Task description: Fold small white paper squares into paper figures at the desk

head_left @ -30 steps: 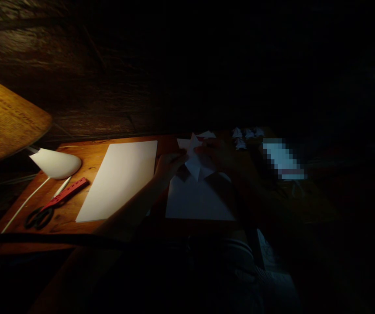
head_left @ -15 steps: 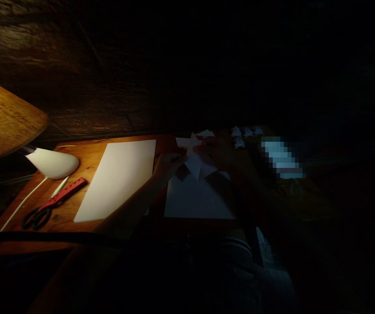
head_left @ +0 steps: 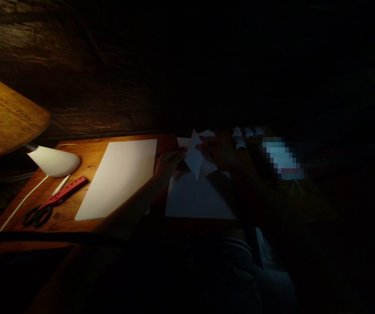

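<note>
A piece of folded white paper [head_left: 194, 159], with pointed ends and angled flaps, is held up above a flat white sheet [head_left: 198, 200]. At its left edge, my left hand [head_left: 170, 160] is closed with thumb and fingertips against the paper. From the other side my right hand [head_left: 219, 152] pinches it near the upper middle. Deep shadow hides most of the right fingers. Behind the hands lies another white paper piece [head_left: 207, 133], partly covered.
A stack of white paper [head_left: 118, 179] lies left of my hands. Beyond it are red-sheathed scissors [head_left: 64, 192], a white pen-like stick [head_left: 60, 185] and a lamp base [head_left: 54, 161]. Several small folded paper shapes [head_left: 239, 142] sit back right, near a blurred bright rectangle [head_left: 280, 157].
The folded paper has turned slightly between my hands, its top point a little higher. My left fingers have shifted slightly along its edge. The view has moved very little.
</note>
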Available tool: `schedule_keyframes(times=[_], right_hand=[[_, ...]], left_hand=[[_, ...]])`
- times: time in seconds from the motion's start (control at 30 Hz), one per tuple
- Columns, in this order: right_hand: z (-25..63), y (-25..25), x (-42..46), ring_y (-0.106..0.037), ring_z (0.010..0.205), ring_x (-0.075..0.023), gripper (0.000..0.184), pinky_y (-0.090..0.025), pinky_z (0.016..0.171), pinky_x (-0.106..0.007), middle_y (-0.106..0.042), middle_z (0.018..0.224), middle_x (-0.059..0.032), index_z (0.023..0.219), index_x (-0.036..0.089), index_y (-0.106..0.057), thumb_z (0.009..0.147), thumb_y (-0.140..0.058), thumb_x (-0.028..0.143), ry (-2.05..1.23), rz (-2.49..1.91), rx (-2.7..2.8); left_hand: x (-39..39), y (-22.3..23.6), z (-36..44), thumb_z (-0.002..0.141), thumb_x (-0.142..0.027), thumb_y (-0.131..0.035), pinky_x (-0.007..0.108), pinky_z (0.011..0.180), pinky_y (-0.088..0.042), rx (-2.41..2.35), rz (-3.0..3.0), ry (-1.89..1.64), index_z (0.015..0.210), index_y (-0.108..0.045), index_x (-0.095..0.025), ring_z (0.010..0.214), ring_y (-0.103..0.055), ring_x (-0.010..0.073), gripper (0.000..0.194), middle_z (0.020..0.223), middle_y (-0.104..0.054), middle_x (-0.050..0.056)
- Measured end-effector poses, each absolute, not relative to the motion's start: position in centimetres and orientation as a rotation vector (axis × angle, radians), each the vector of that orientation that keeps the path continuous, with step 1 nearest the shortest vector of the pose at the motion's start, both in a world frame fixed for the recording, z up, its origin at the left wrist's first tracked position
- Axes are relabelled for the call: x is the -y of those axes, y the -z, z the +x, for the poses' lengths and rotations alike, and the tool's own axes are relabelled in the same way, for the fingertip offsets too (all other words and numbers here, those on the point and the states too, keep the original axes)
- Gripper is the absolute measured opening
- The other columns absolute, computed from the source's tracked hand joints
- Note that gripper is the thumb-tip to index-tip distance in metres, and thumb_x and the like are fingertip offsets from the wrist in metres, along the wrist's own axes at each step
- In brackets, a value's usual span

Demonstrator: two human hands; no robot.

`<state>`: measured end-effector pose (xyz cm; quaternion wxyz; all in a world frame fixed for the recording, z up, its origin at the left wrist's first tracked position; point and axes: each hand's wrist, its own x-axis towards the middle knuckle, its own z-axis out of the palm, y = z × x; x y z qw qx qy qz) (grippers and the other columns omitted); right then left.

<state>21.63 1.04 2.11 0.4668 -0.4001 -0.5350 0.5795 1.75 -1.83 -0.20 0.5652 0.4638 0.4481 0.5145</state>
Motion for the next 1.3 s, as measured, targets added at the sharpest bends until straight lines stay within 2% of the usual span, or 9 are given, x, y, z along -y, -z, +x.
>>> schedule_keyframes(times=[0.07, 0.3, 0.47, 0.8, 1.0, 1.17, 1.3], right_hand=[[21.68, -1.88, -1.15, -0.042, 0.055, -0.0082, 0.047, -0.031, 0.051, -0.024, -0.048, 0.063, 0.0052, 0.059, 0.021, -0.049, 0.063, -0.089, 0.044, -1.432, -0.975, 1.304], [21.7, -2.09, -1.09, -0.043, 0.056, -0.0089, 0.044, -0.031, 0.052, -0.025, -0.05, 0.065, 0.0043, 0.062, 0.021, -0.049, 0.066, -0.088, 0.043, -1.404, -1.017, 1.306], [21.71, -2.4, -0.97, -0.044, 0.056, -0.0089, 0.046, -0.031, 0.052, -0.025, -0.051, 0.065, 0.004, 0.062, 0.021, -0.048, 0.067, -0.088, 0.044, -1.391, -1.005, 1.327], [21.21, -1.69, -1.1, -0.04, 0.054, -0.0083, 0.045, -0.028, 0.051, -0.025, -0.047, 0.061, 0.0047, 0.058, 0.02, -0.052, 0.066, -0.087, 0.047, -1.356, -0.965, 1.41], [20.95, -1.49, -1.01, -0.039, 0.056, -0.0087, 0.05, -0.028, 0.052, -0.025, -0.047, 0.06, 0.0044, 0.057, 0.02, -0.05, 0.068, -0.088, 0.051, -1.326, -0.938, 1.468], [21.14, -1.5, -1.11, -0.041, 0.058, -0.0098, 0.046, -0.03, 0.053, -0.025, -0.049, 0.063, 0.0031, 0.059, 0.02, -0.053, 0.072, -0.086, 0.049, -1.301, -0.951, 1.488], [20.88, -1.43, -1.1, -0.042, 0.058, -0.01, 0.051, -0.031, 0.053, -0.025, -0.047, 0.062, 0.0037, 0.058, 0.021, -0.05, 0.069, -0.087, 0.055, -1.253, -0.963, 1.527]], left_hand=[[1.83, 0.29, 1.7, 0.072, -0.051, -0.084, 0.029, 0.056, -0.06, -1.028, 1.056, -1.243, 0.069, -0.068, -0.017, 0.057, -0.069, 0.0174, 0.037, 0.063, -0.069, 0.002], [2.55, -0.51, 1.76, 0.073, -0.033, -0.077, 0.028, 0.06, -0.058, -1.066, 1.208, -1.187, 0.063, -0.065, -0.017, 0.06, -0.067, 0.0165, 0.022, 0.062, -0.067, 0.002], [2.23, -0.33, 1.57, 0.073, -0.03, -0.075, 0.024, 0.061, -0.05, -1.122, 1.371, -1.278, 0.064, -0.067, -0.017, 0.063, -0.061, 0.0133, 0.018, 0.064, -0.065, 0.0], [2.07, 0.2, 1.54, 0.076, -0.044, -0.078, 0.025, 0.056, -0.039, -0.996, 1.38, -1.289, 0.062, -0.061, -0.019, 0.062, -0.049, 0.0133, 0.034, 0.062, -0.053, -0.001], [1.91, 0.15, 1.52, 0.071, -0.038, -0.081, 0.024, 0.059, -0.039, -1.004, 1.333, -1.289, 0.062, -0.063, -0.018, 0.064, -0.052, 0.0123, 0.028, 0.064, -0.057, -0.001], [1.95, 0.29, 1.6, 0.072, -0.036, -0.082, 0.023, 0.056, -0.038, -1.012, 1.3, -1.304, 0.059, -0.057, -0.018, 0.061, -0.048, 0.0112, 0.033, 0.061, -0.052, -0.003], [2.14, 0.29, 1.75, 0.073, -0.042, -0.084, 0.023, 0.053, -0.035, -1.005, 1.258, -1.259, 0.062, -0.057, -0.019, 0.059, -0.048, 0.0107, 0.037, 0.062, -0.052, -0.003]])
